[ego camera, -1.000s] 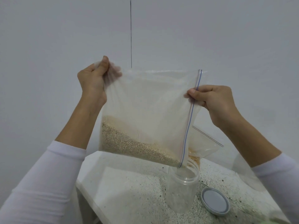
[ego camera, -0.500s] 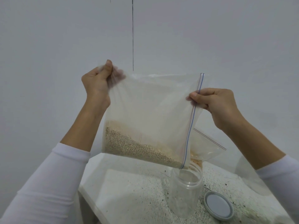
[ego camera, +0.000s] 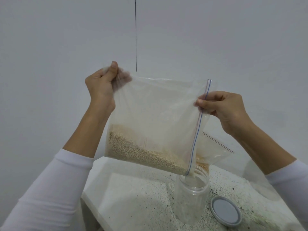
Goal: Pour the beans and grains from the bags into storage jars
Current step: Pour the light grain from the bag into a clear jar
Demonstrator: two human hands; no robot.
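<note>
A clear zip bag (ego camera: 160, 114) is held up sideways in front of me, its blue zip strip running down the right side. Pale grains (ego camera: 138, 152) lie along its lower edge and slope toward the lower right corner. My left hand (ego camera: 101, 85) pinches the bag's upper left corner. My right hand (ego camera: 221, 107) pinches the zip edge about halfway down. The bag's lower right corner hangs just over the mouth of a clear plastic jar (ego camera: 191, 195), which stands open on the table and looks empty.
The jar's grey lid (ego camera: 226, 212) lies flat to the right of the jar. A second clear bag (ego camera: 213, 147) with some grains stands behind the jar. The white speckled table (ego camera: 141, 197) ends at an edge on the left. A plain wall is behind.
The bag has sunk slightly and its lower right corner now sits closer over the jar mouth. Both hands keep the same grip.
</note>
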